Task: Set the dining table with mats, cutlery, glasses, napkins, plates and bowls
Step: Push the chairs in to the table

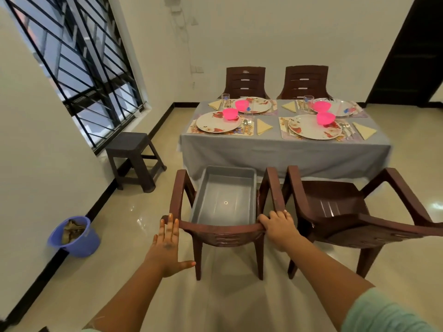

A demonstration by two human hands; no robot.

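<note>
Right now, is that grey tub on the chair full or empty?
Empty: the grey tub on the chair shows only its bare floor and walls, with nothing lying inside.

Table (285, 152) under grey cloth (263, 149): four floral mats (242, 133), each bearing plate (217, 122), beside folded napkins (263, 127).

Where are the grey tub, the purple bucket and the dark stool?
grey tub (225, 202): head view, its bare floor.
purple bucket (84, 243): head view, its outer wall.
dark stool (128, 141): head view, its seat top.
</note>
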